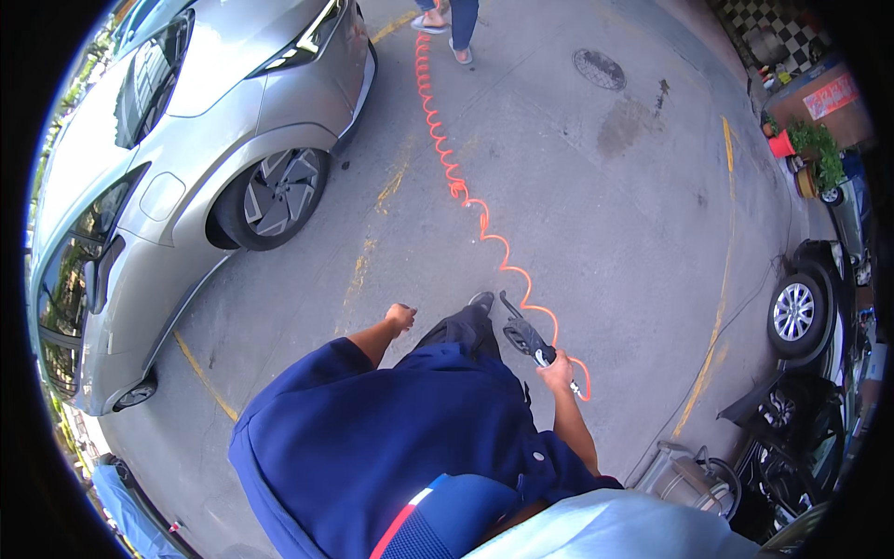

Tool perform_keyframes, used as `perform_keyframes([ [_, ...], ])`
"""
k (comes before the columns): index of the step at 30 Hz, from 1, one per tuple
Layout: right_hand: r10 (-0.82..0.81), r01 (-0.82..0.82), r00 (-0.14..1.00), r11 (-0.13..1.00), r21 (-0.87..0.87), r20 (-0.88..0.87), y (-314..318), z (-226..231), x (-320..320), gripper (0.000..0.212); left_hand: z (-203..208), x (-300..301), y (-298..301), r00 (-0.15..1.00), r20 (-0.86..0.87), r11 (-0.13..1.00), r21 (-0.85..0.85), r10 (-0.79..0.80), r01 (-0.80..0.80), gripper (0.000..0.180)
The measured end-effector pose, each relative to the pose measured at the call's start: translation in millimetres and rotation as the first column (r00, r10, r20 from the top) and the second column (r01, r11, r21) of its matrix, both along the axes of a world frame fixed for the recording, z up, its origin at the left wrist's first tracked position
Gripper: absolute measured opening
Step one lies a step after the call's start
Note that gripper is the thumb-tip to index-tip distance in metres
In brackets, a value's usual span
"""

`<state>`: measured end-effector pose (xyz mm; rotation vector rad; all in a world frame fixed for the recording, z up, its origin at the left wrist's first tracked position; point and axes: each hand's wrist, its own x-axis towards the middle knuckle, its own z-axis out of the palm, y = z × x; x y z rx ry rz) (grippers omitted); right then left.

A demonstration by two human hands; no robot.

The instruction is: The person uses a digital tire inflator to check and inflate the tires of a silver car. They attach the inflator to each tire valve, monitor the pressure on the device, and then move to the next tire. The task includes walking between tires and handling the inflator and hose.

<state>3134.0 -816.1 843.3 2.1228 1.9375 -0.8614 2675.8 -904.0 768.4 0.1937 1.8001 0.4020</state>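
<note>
My right hand (557, 369) is wrapped around the grip of a black tyre inflator gun (527, 337), which has a thin, bent tube at its far end. An orange coiled air hose (521, 270) joins it behind my hand at a silver fitting. The hose runs over the ground to the far edge of the view, past another person's feet (447, 35) in light sandals. My left hand (401, 319) hangs in front of my body, its fingers curled closed. A tiny dark bit shows at those fingers, too small to name. One dark shoe (481, 300) of mine points forward between my hands.
A silver car (223, 102) stands on the left, its front wheel (279, 197) turned outward. Right: another car's wheel (794, 312), dark car parts (787, 410) and a grey bin-like container (684, 480). Potted plants (816, 149) line the far right; a manhole cover (599, 69) lies ahead.
</note>
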Motion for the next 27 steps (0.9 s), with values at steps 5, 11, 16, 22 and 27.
perform_keyframes([
  [5, 0.094, -0.097, 0.993, 0.994, -0.040, -0.069, 154, 6, 21, 0.068, 48, 42, 150, 1.000, -0.016, 0.990, 0.143, 0.015, -0.013, 0.033],
  [11, 0.223, -0.222, 0.961, 0.975, 0.023, -0.162, 332, -15, 52, 0.072, 34, 89, 279, 0.977, -0.096, 0.978, 0.110, 0.191, -0.180, 0.031],
  [16, 0.368, -0.382, 0.893, 0.924, -0.003, -0.257, 485, 10, 92, 0.064, 46, 184, 360, 0.944, -0.212, 0.964, -0.029, 0.252, -0.264, 0.027],
  [22, 0.344, -0.344, 0.888, 0.937, 0.055, -0.304, 682, 32, 91, 0.063, 97, 282, 553, 0.958, -0.286, 0.975, 0.202, -0.030, 0.091, 0.038],
  [27, 0.051, -0.119, 0.754, 0.991, -0.060, -0.655, 880, 61, 51, 0.044, 136, 328, 763, 0.905, -0.299, 0.834, 0.375, -0.304, 0.404, 0.046],
])
